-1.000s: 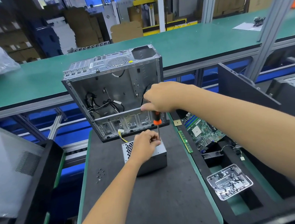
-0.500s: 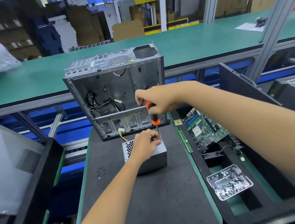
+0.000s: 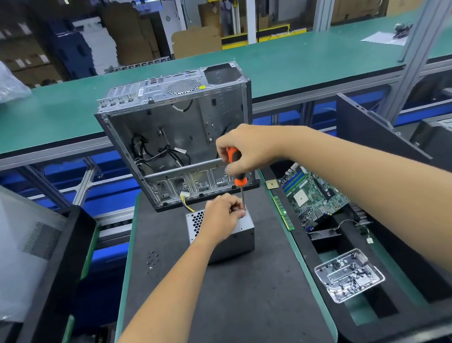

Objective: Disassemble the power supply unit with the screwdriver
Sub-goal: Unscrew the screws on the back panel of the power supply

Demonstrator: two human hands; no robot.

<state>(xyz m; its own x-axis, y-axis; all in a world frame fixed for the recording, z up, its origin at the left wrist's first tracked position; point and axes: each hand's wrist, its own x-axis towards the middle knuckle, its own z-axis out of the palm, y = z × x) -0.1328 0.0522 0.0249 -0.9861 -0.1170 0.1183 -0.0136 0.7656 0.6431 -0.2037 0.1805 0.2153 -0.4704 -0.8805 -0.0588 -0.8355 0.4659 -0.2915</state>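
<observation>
The grey power supply unit [image 3: 235, 241] stands on the dark foam mat [image 3: 230, 306], with a honeycomb vent on its top left and yellow wires running back toward the case. My left hand [image 3: 221, 215] rests on its top, fingers curled and pinching at the screwdriver's shaft near the tip. My right hand [image 3: 247, 150] grips the orange-and-black handle of the screwdriver [image 3: 237, 170], which stands upright with its tip on the unit's far right top corner.
An open, gutted computer case [image 3: 179, 137] stands just behind the unit. Several loose screws [image 3: 152, 259] lie on the mat to the left. To the right sit a motherboard [image 3: 313, 194], a RAM stick [image 3: 283, 212] and a clear screw tray [image 3: 349, 275]. A side panel [image 3: 14, 242] leans at left.
My right hand has shifted its grip on the screwdriver handle, showing more of the orange grip, as if turning it. My left hand and the unit have stayed in place.
</observation>
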